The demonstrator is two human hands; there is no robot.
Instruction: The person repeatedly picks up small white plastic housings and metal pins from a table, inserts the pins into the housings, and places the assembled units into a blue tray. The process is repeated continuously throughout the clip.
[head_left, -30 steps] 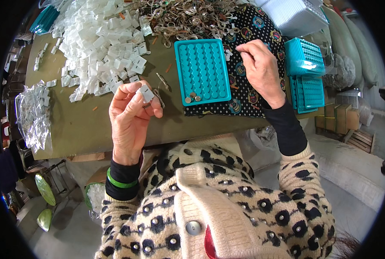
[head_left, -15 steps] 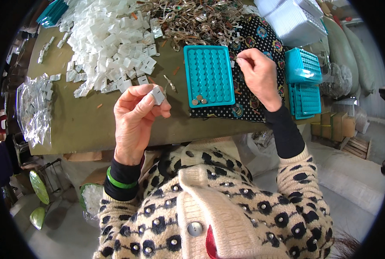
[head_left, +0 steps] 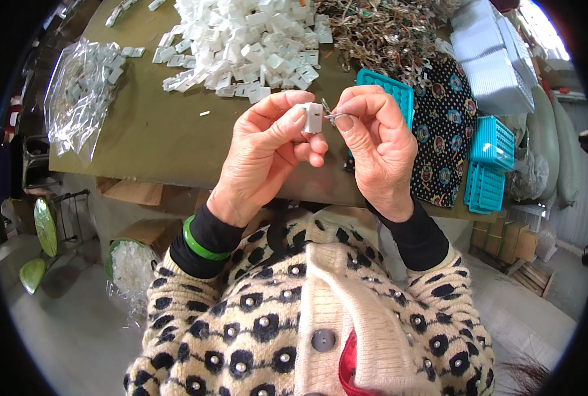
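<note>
Thumb and fingers of my left hand [head_left: 258,148] are closed on a small white plastic case [head_left: 313,118] with a dark slot in its face. Facing it, my right hand [head_left: 380,145] pinches a small, thin metallic piece [head_left: 334,117], its tip close to the case's right side; whether they touch I cannot tell. A thin curled strand shows between the two hands. Partly hidden behind my right hand is a teal tray [head_left: 388,82] with round pockets, lying by a dark patterned cloth [head_left: 447,132].
A heap of white plastic cases [head_left: 254,46] covers the table's far middle, beside a tangle of metallic and brown strips [head_left: 386,33]. At left lies a clear bag [head_left: 83,92] of parts. Stacked teal trays [head_left: 492,143] and white trays [head_left: 495,59] stand at right.
My right hand has left the teal tray's right edge and come over to the case, now with a metallic piece in its fingers. The view has shifted, so the table appears moved right.
</note>
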